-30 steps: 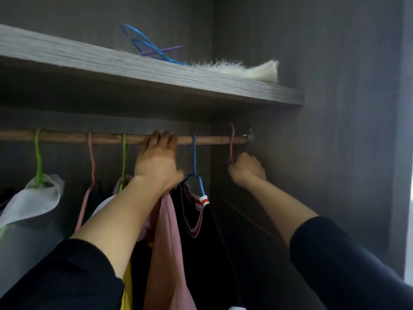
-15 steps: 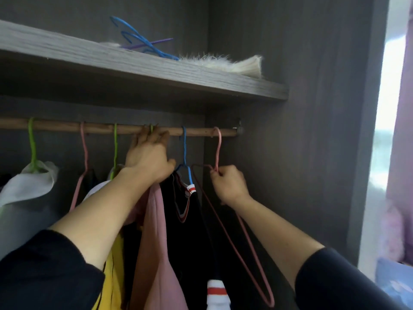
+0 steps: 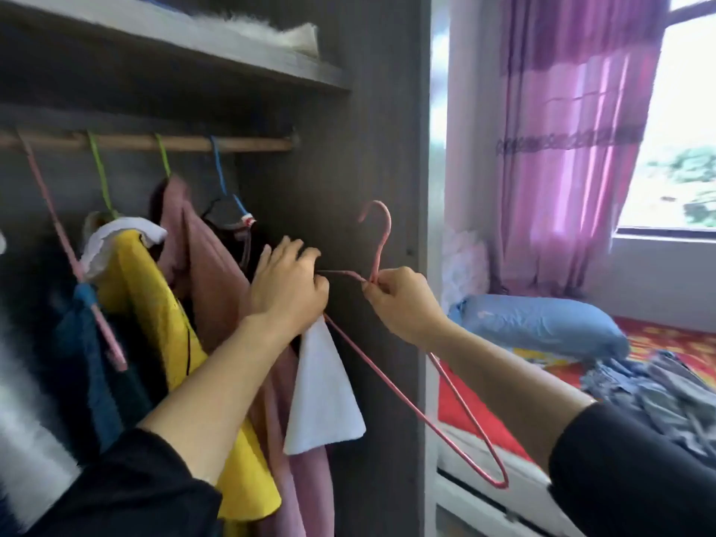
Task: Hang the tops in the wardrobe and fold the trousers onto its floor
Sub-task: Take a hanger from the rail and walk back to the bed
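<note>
An empty pink wire hanger is off the rail, in front of the wardrobe's right side panel. My right hand pinches its neck just under the hook. My left hand grips its left shoulder wire. Several tops hang on the wooden rail: a yellow top with a white collar, a pink top, a dark top on a blue hanger and a blue garment. A white cloth piece hangs below my left hand.
A shelf above the rail carries a white furry item. To the right stands a bed with a red sheet, a blue pillow and a heap of grey-blue clothes. Purple curtains hang beside a window.
The pink hanger came off the rail's right end and moved down and right. My left hand left the rail and took hold of the hanger. The view swung right toward the bed.
</note>
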